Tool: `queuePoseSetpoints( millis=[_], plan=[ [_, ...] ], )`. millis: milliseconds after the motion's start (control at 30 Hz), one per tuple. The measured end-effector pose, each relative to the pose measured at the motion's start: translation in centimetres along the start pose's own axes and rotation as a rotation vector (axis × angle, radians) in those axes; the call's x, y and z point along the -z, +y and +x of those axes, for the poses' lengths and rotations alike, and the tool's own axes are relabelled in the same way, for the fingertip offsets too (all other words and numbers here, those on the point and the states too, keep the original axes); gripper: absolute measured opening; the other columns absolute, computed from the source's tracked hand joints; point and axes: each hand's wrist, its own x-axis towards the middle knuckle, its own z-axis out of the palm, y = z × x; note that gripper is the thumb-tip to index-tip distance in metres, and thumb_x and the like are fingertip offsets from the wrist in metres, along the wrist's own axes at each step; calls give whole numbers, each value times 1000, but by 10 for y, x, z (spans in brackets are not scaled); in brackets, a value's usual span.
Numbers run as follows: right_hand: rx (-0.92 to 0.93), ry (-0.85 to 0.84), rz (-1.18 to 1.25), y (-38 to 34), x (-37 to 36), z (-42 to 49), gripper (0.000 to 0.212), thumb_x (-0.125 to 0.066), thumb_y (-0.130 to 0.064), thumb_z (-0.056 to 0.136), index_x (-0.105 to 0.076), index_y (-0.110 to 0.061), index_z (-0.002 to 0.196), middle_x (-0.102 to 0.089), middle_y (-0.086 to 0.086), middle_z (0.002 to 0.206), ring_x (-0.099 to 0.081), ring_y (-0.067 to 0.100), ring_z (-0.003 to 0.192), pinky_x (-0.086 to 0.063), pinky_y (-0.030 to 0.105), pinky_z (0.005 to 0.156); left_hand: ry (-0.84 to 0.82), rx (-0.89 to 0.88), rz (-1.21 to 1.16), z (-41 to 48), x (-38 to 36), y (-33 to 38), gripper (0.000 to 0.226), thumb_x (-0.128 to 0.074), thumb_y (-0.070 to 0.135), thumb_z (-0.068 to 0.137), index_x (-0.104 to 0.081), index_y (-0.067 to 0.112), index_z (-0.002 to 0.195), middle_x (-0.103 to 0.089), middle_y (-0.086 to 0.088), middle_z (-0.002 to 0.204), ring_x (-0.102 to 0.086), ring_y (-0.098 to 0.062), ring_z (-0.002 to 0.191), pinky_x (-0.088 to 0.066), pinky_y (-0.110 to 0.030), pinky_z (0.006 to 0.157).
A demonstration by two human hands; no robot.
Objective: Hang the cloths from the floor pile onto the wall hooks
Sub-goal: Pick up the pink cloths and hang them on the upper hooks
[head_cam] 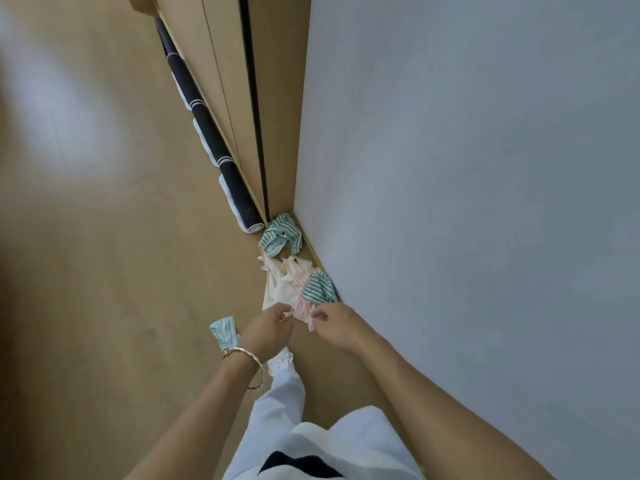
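Pink-and-white striped cloth (302, 308): pickup from crumpled floor pile (277, 289)
Both grips, left hand (268, 329) and right hand (334, 322), clamp its near edge; next, raise it to a hook

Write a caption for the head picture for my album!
Left hand and right hand pinch a pink cloth at the floor pile by the wall.

A grey-blue wall (485, 168) on the right meets a tan wood floor (104, 289). Wooden panels (221, 64) stand ahead, a dark rolled mat (207, 133) at their foot. Pale glare (52, 109) lies on the floor at left.
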Motion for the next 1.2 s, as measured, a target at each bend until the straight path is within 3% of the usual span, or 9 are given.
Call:
queuePoseSetpoints(
  millis=[167, 300, 433, 767, 867, 1067, 1200],
  plan=[
    [10, -59, -34, -13, 29, 65, 39, -43, -18, 95, -55, -16, 132, -52, 6, 139, -47, 24, 128, -39, 35, 107, -17, 41, -4, 69, 18, 23, 41, -43, 18, 94, -46, 16, 135, -56, -7, 131, -52, -23, 121, -37, -24, 94],
    [18, -144, -82, 0, 22, 115, 37, -41, -17, 96, -56, -13, 129, -54, 6, 135, -49, 24, 123, -40, 32, 100, 16, 110, -14, 114, 7, 14, 40, -41, 18, 94, -47, 17, 134, -58, -8, 128, -55, -25, 117, -41, -26, 90],
    [5, -279, -167, 35, 2, 173, 36, -40, -22, 96, -57, -16, 127, -54, 7, 135, -51, 26, 121, -42, 33, 100, 11, 198, -26, 164, -27, -16, 41, -39, 17, 94, -46, 18, 134, -58, -7, 128, -56, -24, 114, -40, -23, 82],
    [-83, -394, -326, 138, -60, 335, 35, -41, -23, 95, -59, -18, 124, -57, 6, 130, -55, 24, 115, -44, 31, 94, -11, 251, -54, 292, -138, -94, 41, -43, 18, 91, -48, 20, 132, -63, -1, 120, -57, -17, 111, -44, -25, 90],
    [-111, -415, -344, 174, -95, 368, 34, -41, -23, 96, -60, -18, 124, -59, 3, 128, -56, 21, 114, -45, 29, 93, -71, 214, -40, 326, -179, -124, 43, -42, 19, 90, -47, 20, 132, -63, -1, 115, -58, -16, 107, -45, -26, 88],
    [-150, -442, -372, 229, -151, 456, 33, -41, -26, 95, -57, -19, 123, -57, 4, 128, -56, 23, 111, -45, 31, 91, -134, 149, 42, 402, -234, -185, 42, -38, 26, 95, -39, 25, 137, -54, 2, 131, -52, -15, 118, -44, -29, 94],
    [-81, -289, -345, 235, -161, 527, 43, -42, -27, 94, -47, -17, 136, -45, 6, 141, -48, 25, 123, -41, 36, 100, -114, 171, 73, 450, -251, -219, 39, -39, 28, 95, -42, 25, 134, -56, 1, 128, -55, -19, 115, -46, -32, 93]
  ],
)
